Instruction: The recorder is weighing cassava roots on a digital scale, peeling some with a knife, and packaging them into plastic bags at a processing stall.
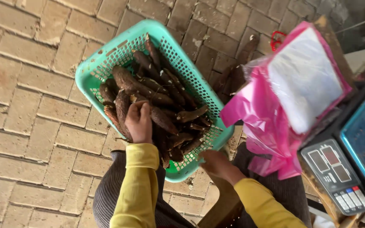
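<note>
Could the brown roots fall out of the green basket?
Maybe. The green basket is tilted and piled high with brown roots, so some might slide out onto the brick floor. Only the right hand grips its rim, while the left hand is on the roots, so the basket could tip. The pink bags hang close and might get knocked.

- Soft, even daylight; the brick floor (30, 105) is bright with faint shadows.
- Pink plastic bags (271, 122) look washed out and motion-blurred.
- Upper right corner falls dim.
- Slight bending of lines toward the edges.
</note>
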